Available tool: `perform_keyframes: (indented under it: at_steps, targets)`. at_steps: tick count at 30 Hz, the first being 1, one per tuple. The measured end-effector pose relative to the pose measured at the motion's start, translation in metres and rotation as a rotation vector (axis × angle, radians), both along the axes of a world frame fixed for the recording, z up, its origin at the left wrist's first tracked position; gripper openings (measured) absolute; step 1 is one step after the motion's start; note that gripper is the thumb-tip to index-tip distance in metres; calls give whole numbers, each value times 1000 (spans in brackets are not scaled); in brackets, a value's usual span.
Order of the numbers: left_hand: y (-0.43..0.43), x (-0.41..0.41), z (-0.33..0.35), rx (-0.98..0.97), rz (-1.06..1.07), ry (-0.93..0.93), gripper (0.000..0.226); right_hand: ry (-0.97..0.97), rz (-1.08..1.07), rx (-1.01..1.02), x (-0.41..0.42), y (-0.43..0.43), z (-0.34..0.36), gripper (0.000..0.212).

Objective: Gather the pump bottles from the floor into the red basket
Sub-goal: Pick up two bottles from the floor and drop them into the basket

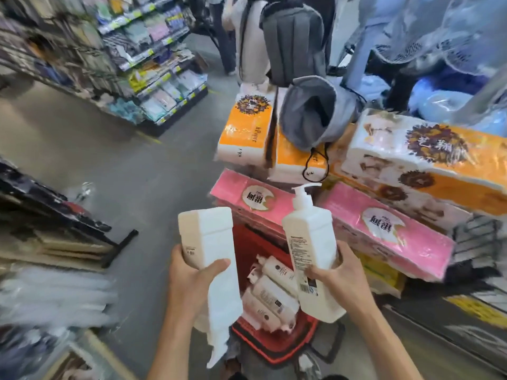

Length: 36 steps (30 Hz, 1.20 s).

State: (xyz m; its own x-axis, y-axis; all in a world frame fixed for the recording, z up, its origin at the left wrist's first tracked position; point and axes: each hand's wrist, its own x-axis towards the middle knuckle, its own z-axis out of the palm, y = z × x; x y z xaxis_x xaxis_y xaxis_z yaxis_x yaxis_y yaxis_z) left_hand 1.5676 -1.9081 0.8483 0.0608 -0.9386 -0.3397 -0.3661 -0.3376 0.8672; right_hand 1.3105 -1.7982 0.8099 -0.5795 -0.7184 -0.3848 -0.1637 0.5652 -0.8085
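Pump bottles: two in hand, rest in basket. Left bottle (pixel 216 259) is inverted, pump end pointing near/down, left hand (pixel 189 281) wrapped around its middle. Red basket (pixel 274 344) sits on floor between the forearms, several white bottles (pixel 271 292) lying inside. Right bottle (pixel 312 253) is upright, pump at top, right hand (pixel 340 275) gripping its lower right side. Pink tissue packs (pixel 384 229) just behind, far right.

You get bright, even shop light with soft shadows; motion blur smears the shelves (pixel 142 64) at your left, and edges bow outward.
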Motion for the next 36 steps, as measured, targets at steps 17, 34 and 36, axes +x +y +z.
perform_keyframes:
  at_steps: [17,34,36]
  targets:
    - [-128,5,-117,149,-418,-93,64,-203,-464,194,114,-19,-89,76]
    - [-179,-28,-493,367,-581,-668,75,-358,-549,354,143,-78,-463,79]
    - [-183,-27,-543,364,-599,-676,83,-381,-609,356,157,-82,-494,85]
